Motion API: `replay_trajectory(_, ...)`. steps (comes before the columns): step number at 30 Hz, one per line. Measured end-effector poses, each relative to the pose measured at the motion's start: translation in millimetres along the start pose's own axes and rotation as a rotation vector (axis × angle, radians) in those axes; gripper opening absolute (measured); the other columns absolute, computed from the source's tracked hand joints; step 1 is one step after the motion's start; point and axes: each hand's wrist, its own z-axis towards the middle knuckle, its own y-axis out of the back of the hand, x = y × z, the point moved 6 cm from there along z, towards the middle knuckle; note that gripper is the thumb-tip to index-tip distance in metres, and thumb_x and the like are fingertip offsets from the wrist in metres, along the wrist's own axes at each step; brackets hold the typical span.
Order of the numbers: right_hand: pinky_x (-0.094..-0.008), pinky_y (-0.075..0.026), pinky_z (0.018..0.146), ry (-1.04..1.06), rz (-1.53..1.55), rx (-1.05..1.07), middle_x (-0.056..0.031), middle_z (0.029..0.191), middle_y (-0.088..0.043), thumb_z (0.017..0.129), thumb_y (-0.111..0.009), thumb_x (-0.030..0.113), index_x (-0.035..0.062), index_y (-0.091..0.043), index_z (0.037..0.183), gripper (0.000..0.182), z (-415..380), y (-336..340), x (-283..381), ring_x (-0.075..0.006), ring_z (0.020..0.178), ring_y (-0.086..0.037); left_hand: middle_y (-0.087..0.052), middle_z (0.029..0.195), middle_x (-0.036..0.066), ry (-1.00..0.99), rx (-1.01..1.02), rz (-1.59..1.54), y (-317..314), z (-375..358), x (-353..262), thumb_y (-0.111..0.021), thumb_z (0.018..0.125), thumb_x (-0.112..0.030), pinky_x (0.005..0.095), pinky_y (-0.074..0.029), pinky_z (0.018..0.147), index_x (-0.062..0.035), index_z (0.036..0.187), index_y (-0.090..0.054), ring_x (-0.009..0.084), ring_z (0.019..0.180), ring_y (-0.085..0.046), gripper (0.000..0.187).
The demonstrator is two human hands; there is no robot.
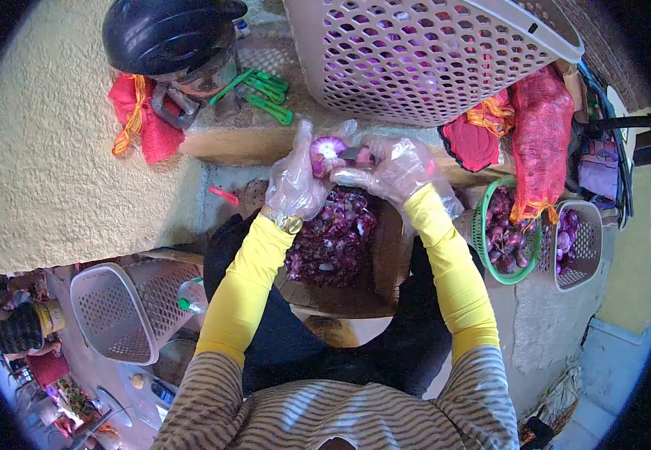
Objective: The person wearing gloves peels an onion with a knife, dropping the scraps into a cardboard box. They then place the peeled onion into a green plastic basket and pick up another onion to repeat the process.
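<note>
My left hand (295, 180), in a clear plastic glove, is closed around a purple onion (327, 155) with a pale cut end turned up. Beside it, my gloved right hand (400, 166) grips a small knife (351, 153) whose short blade is against or very near the onion; my fingers hide most of its handle. Below both hands, a cardboard box (387, 259) between my legs holds a heap of dark red onion skins (331, 240).
A large perforated basket (430, 82) stands ahead on a ledge with green-handled tools (267, 97) and a black helmet (168, 34). At right are a green basket (477, 232) of onions and a red mesh sack (541, 135). An overturned crate (112, 311) lies left.
</note>
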Motion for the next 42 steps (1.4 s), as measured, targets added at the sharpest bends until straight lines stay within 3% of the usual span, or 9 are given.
replay_trajectory(16, -0.0480, -0.054, 0.070, 0.028, -0.052, 0.016, -0.0155, 0.076, -0.071, 0.087, -0.059, 0.068, 0.0142, -0.074, 0.081, 0.056, 7, -25, -10, -0.0347, 0.072, -0.070, -0.062, 0.133, 0.014, 0.002, -0.031, -0.047, -25, -16, -5, -0.038, 0.106, -0.051, 0.0377, -0.045, 0.108, 0.0003, 0.138, -0.052, 0.0257, 0.120, -0.061, 0.062)
replay_trajectory(19, -0.0470, -0.054, 0.070, 0.078, -0.057, 0.022, -0.0141, 0.077, -0.071, 0.087, -0.058, 0.068, 0.0150, -0.074, 0.080, 0.056, 4, -25, -8, -0.0338, 0.072, -0.069, -0.061, 0.134, 0.014, -0.089, -0.062, 0.245, -25, -18, -11, -0.037, 0.107, -0.050, 0.0371, -0.045, 0.109, 0.0002, 0.139, -0.051, 0.0251, 0.120, -0.061, 0.061)
replay_trajectory(25, -0.0443, -0.055, 0.070, 0.067, 0.017, 0.031, -0.0107, 0.075, -0.071, 0.079, -0.066, 0.072, 0.0147, -0.074, 0.084, 0.058, 0, -9, 0, -0.0324, 0.073, -0.070, -0.061, 0.133, 0.016, -0.037, -0.010, -0.047, -25, -12, -8, -0.036, 0.108, -0.048, 0.0405, -0.051, 0.103, 0.0029, 0.140, -0.049, 0.0271, 0.118, -0.062, 0.061)
replay_trajectory(28, -0.0438, -0.055, 0.069, 0.043, 0.088, -0.005, -0.0109, 0.076, -0.071, 0.073, -0.071, 0.074, 0.0136, -0.072, 0.086, 0.062, 0, -1, -3, -0.0328, 0.073, -0.070, -0.061, 0.133, 0.016, -0.020, 0.031, 0.024, -15, -7, -6, -0.038, 0.108, -0.047, 0.0403, -0.052, 0.102, 0.0030, 0.140, -0.049, 0.0261, 0.116, -0.063, 0.061)
replay_trajectory(30, -0.0437, -0.055, 0.069, 0.050, 0.125, -0.010, -0.0112, 0.076, -0.071, 0.071, -0.073, 0.074, 0.0128, -0.071, 0.086, 0.063, 0, 5, -3, -0.0332, 0.072, -0.070, -0.061, 0.133, 0.016, -0.103, 0.077, 0.499, -12, -6, -11, -0.040, 0.106, -0.049, 0.0401, -0.053, 0.101, 0.0034, 0.140, -0.050, 0.0256, 0.113, -0.065, 0.063)
replay_trajectory(34, -0.0448, -0.054, 0.069, 0.044, 0.063, -0.012, -0.0140, 0.079, -0.071, 0.072, -0.074, 0.072, 0.0098, -0.070, 0.090, 0.064, 1, 6, -13, -0.0342, 0.073, -0.070, -0.067, 0.120, 0.012, -0.200, 0.064, 0.484, -16, 0, -10, -0.052, 0.104, -0.044, 0.0340, -0.056, 0.092, -0.0010, 0.132, -0.056, 0.0201, 0.101, -0.067, 0.051)
replay_trajectory(37, -0.0452, -0.054, 0.069, 0.065, 0.101, -0.048, -0.0157, 0.080, -0.070, 0.075, -0.074, 0.069, 0.0070, -0.068, 0.091, 0.064, 0, 8, -11, -0.0358, 0.075, -0.069, -0.068, 0.117, 0.012, 0.000, 0.030, 0.165, -34, -17, -10, -0.051, 0.103, -0.050, 0.0381, -0.059, 0.087, 0.0000, 0.129, -0.058, 0.0200, 0.100, -0.068, 0.057)
replay_trajectory(40, -0.0454, -0.053, 0.068, 0.047, 0.150, -0.105, -0.0171, 0.081, -0.070, 0.084, -0.070, 0.059, 0.0050, -0.065, 0.093, 0.055, -3, 4, -11, -0.0380, 0.076, -0.068, -0.068, 0.115, 0.012, -0.066, 0.018, 0.231, -44, -26, -17, -0.047, 0.102, -0.056, 0.0418, -0.061, 0.084, 0.0010, 0.129, -0.058, 0.0211, 0.099, -0.069, 0.064)
replay_trajectory(42, -0.0454, -0.052, 0.068, 0.021, 0.215, -0.149, -0.0175, 0.082, -0.069, 0.090, -0.068, 0.051, 0.0042, -0.063, 0.095, 0.047, -3, -9, -17, -0.0391, 0.076, -0.067, -0.067, 0.118, 0.013, -0.351, -0.138, 0.567, -50, -43, -35, -0.043, 0.101, -0.061, 0.0430, -0.062, 0.085, 0.0022, 0.129, -0.057, 0.0231, 0.102, -0.069, 0.070)
